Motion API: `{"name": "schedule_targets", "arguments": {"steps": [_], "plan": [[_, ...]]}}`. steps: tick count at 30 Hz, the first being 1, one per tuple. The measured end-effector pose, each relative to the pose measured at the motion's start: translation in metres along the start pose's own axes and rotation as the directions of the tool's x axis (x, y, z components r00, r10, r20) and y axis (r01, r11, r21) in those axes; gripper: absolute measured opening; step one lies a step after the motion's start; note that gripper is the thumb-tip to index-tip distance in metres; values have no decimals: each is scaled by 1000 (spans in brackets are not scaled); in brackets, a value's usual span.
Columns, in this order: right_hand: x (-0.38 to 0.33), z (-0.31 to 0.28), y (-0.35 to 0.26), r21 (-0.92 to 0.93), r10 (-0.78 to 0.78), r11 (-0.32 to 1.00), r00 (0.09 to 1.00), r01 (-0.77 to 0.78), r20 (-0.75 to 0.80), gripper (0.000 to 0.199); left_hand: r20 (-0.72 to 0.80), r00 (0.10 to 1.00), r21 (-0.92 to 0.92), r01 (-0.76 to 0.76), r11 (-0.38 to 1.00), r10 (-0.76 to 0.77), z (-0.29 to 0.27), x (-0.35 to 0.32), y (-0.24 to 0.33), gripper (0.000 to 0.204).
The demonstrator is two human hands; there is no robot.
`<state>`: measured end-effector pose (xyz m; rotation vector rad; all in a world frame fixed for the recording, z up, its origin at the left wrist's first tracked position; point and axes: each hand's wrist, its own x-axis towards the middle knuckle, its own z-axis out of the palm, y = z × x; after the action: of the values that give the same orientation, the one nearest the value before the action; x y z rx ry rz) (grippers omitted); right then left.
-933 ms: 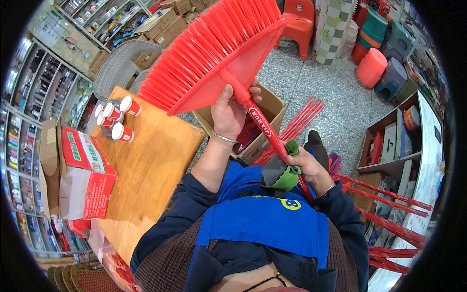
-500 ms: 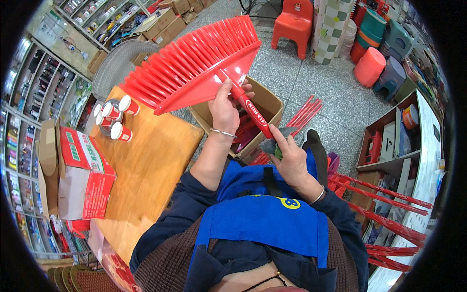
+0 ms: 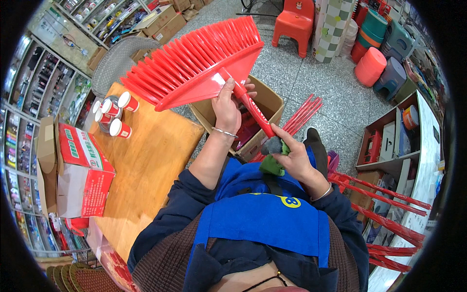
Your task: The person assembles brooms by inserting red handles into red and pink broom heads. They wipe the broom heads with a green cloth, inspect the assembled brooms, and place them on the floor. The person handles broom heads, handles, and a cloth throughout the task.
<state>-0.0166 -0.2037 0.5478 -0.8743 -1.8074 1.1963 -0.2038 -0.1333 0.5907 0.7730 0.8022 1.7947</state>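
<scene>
A red broom head (image 3: pixel 214 78) is held tilted in front of me, bristles pointing up and away to the left. My left hand (image 3: pixel 226 111) grips it at the neck, with the fingers behind the red socket (image 3: pixel 256 115). At the socket's lower end is my right hand (image 3: pixel 297 159), closed on a green and grey cloth (image 3: pixel 273 165). Its fingers lie along the socket's tip, and part of the cloth hangs below the hand. An open cardboard box (image 3: pixel 273 100) stands under the broom head; its contents are partly hidden.
On the left stands a wooden table (image 3: pixel 151 155) with red-and-white paper cups (image 3: pixel 120 128) and a red-and-white carton (image 3: pixel 86 170). Red sticks (image 3: pixel 304 114) stand beyond the box; more red poles (image 3: pixel 389 221) lie to the right. A red plastic chair (image 3: pixel 294 27) is farther off.
The right hand has shifted slightly along the socket's end, and more green cloth now hangs below it. The broom head has barely turned and stays in the left hand.
</scene>
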Motion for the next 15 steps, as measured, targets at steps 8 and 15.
{"name": "schedule_targets", "arguments": {"steps": [8,15], "plan": [[4,-20,-11,235,122,960,984,-150,129,64,79,996,-37,-33,999,36,3,-3,2,32],[3,-24,-13,453,239,833,945,-319,225,64,117,993,-74,-14,997,23,6,-5,2,34]]}}
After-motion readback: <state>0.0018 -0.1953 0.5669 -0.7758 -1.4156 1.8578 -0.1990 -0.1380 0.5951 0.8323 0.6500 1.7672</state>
